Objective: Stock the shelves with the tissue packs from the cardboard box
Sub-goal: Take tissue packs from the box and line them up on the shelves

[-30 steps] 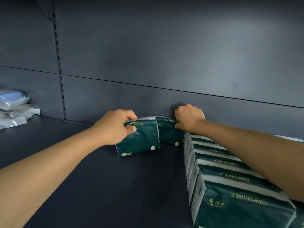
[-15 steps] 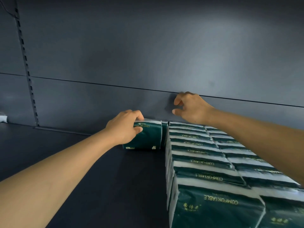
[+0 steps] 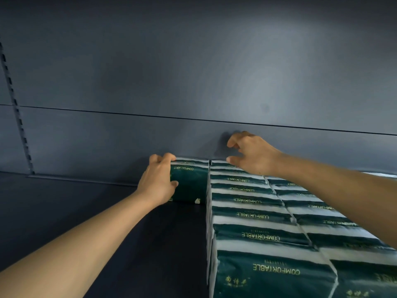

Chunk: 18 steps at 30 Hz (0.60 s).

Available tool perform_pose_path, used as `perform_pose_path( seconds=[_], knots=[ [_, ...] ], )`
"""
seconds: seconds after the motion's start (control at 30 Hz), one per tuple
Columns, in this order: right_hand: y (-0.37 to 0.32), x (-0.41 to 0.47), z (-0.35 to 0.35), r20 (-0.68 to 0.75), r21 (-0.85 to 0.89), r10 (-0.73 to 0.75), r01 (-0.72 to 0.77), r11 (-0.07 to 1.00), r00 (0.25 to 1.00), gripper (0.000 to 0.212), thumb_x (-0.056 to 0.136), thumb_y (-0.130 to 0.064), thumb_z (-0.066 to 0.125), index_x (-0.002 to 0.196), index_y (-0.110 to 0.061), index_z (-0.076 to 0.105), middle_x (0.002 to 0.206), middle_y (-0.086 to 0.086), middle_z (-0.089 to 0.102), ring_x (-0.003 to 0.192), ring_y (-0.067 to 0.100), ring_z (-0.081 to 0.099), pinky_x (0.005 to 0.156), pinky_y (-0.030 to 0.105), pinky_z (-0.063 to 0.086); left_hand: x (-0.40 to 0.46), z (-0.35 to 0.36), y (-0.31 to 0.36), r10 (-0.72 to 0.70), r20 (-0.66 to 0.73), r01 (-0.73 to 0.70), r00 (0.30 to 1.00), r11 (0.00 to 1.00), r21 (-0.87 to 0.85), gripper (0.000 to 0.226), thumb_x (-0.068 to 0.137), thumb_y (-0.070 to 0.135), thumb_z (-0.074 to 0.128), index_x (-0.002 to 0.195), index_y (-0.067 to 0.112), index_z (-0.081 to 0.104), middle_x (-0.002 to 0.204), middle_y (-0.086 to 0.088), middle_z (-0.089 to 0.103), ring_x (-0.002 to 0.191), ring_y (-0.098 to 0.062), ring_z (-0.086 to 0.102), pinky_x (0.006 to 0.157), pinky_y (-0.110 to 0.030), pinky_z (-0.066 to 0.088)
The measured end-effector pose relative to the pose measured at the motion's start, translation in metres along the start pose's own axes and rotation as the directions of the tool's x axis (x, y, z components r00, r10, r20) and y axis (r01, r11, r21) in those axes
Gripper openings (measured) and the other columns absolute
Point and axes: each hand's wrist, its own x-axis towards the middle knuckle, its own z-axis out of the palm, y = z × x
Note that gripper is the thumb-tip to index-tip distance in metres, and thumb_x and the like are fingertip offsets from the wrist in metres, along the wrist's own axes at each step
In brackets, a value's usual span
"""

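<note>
At the shelf [image 3: 129, 222] rear, a tissue pack [image 3: 190, 183] is gripped by the left hand [image 3: 158, 181]; the right hand [image 3: 251, 153], fingers loosely spread, apparently touches the stocked row [image 3: 257, 214].

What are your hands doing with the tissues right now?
Left hand grips tissue pack at back wall. Right hand hovers loose above stocked rows. Nothing blocking.
</note>
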Motion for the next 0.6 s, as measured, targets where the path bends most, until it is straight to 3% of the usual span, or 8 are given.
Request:
perform_pose_path(
  seconds=[0.17,0.33,0.6],
  knots=[
    [-0.002,-0.006,0.0,0.032,0.002,0.011,-0.011,1.0,0.999,0.047,0.089,-0.027,0.06,0.13,-0.011,0.044,0.131,0.008,0.045,0.118,0.022,0.047,0.093,0.024,0.036,0.0,-0.003,0.003,0.001,0.019,-0.002,1.0,1.0,0.012,0.056,0.086,0.016,0.068,0.133,0.022,0.039,0.13,-0.009,0.038,0.102,-0.023,0.052,0.089,-0.034,0.046],
    [-0.011,-0.023,-0.015,0.026,0.023,0.066,-0.066,0.998,0.998,0.05,0.088,-0.029,0.061,0.131,-0.012,0.042,0.13,0.009,0.045,0.116,0.025,0.05,0.097,0.031,0.041,-0.006,-0.026,0.011,-0.035,0.047,0.034,0.998,0.999,0.018,0.07,0.085,0.023,0.069,0.143,0.022,0.029,0.14,-0.009,0.035,0.123,-0.028,0.045,0.1,-0.037,0.042],
    [-0.051,-0.083,-0.068,-0.09,0.061,0.13,-0.125,0.99,0.987,0.048,0.087,-0.03,0.062,0.128,-0.012,0.046,0.124,0.009,0.049,0.107,0.023,0.052,0.085,0.024,0.038,-0.052,-0.097,0.033,0.119,-0.036,-0.119,0.992,0.993,-0.003,0.051,0.087,0.024,0.066,0.133,0.02,0.044,0.135,-0.003,0.049,0.121,-0.022,0.049,0.1,-0.043,0.044]
  ],
)
